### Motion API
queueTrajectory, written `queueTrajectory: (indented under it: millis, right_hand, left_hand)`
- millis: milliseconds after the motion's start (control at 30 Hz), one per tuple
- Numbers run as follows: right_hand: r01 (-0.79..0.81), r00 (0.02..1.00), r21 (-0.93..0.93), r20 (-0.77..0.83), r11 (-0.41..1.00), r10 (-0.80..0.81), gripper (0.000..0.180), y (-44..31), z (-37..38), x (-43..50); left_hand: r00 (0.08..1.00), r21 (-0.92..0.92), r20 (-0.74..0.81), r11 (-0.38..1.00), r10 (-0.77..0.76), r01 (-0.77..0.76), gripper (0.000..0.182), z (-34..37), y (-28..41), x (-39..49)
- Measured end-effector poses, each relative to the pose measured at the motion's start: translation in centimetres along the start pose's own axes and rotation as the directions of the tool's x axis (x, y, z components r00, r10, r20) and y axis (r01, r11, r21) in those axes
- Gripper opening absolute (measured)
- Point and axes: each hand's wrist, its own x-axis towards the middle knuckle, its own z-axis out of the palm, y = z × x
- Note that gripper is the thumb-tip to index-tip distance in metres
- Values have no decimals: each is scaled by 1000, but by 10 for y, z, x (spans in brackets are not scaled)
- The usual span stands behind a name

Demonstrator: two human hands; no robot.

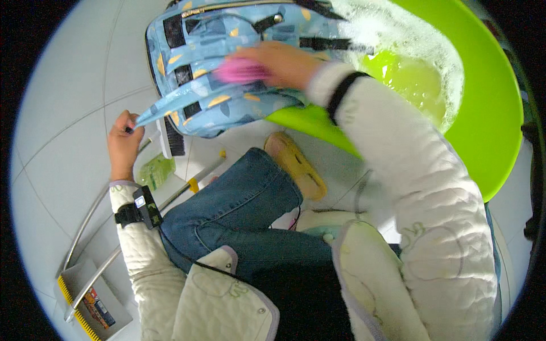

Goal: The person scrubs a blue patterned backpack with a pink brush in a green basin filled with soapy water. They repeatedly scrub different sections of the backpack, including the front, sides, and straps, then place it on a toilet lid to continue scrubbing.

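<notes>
A blue backpack (204, 38) with yellow and dark leaf shapes and black straps lies over the rim of a bright green basin (495, 106). White suds (443, 55) and water fill part of the basin. At the left, my left hand (123, 136) pinches the end of a blue patterned strap (170, 102) and holds it stretched away from the bag. My right hand (281, 64), blurred, grips a pink scrubber (241, 70) over the bag's straps; whether it touches the fabric I cannot tell.
Beside the left hand lie a white brush with black bristles (175, 140) and a clear bottle with green liquid (157, 170). A long-handled dustpan (115, 294) with yellow teeth stands at lower left, a packet inside. My foot in a yellow shoe (298, 166) rests near the basin on the tiled floor.
</notes>
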Motion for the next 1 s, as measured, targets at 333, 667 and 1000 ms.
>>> queueTrajectory:
  millis: [333, 667, 1000]
  right_hand:
    - [-764, 645, -369, -432, 529, 630, 56, 180, -133, -261]
    - [-815, 522, 353, 102, 460, 847, 69, 196, -125, -263]
    - [-996, 79, -72, -333, 59, 940, 63, 184, -118, -259]
  left_hand:
    - [998, -264, -66, 964, -17, -2, 16, -2, 11, -7]
    - [917, -388, 393, 892, -67, 231, 26, -23, 75, 10]
    - [769, -258, 478, 769, -425, 585, 22, 6, 62, 12]
